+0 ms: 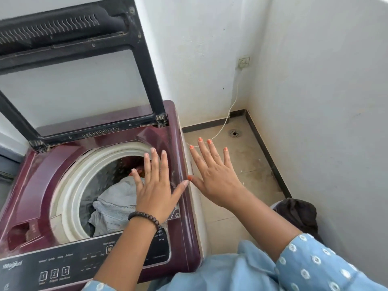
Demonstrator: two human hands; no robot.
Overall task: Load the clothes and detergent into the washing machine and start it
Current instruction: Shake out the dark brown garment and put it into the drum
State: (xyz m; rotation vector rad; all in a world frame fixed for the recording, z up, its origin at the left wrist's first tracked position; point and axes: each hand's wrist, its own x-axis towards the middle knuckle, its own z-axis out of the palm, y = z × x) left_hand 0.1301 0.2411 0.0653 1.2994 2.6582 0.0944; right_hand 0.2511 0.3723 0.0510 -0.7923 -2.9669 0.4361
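Observation:
A maroon top-loading washing machine (pixel 184 206) fills the left of the view, its dark glass lid (pixel 79 66) raised upright. Inside the drum, ringed by a white rim (pixel 69 185), lies pale blue-grey clothing (pixel 114 206). My left hand (pixel 154 190), with a beaded bracelet on the wrist, hovers flat over the drum's right edge, fingers spread and empty. To the right of the machine, above the floor, my right hand (pixel 212 173) is also spread and holds nothing. The two thumbs nearly touch. No detergent is visible.
The black control panel (pixel 63 267) with numbered buttons runs along the machine's front. A dark garment in a basket (pixel 298 215) sits on the floor by the right wall. A white cord (pixel 231 110) runs from a wall socket (pixel 244 62). A floor drain (pixel 234 133) sits in the corner.

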